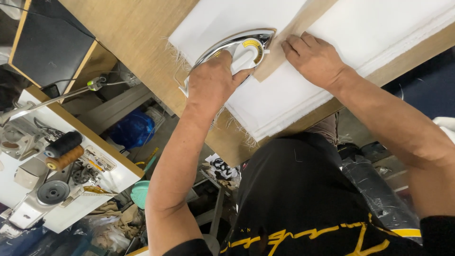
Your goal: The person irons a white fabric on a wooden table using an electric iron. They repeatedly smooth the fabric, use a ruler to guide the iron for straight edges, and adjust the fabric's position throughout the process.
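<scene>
Currently mid-press: left hand point(215, 83) is wrapped tight around the handle of the chrome iron point(237, 50), which sits on stacked white fabric point(284, 95) on the wooden surface point(137, 33). Right hand point(315, 59), fingers flat and holding nothing, pins the tan strip point(294, 33); its far part looks unpressed.

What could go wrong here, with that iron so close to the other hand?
The iron in the left hand points at the right hand, whose fingertips press the tan strip just ahead of it; a push forward might burn them. Resting too long, it could scorch the white fabric.
</scene>
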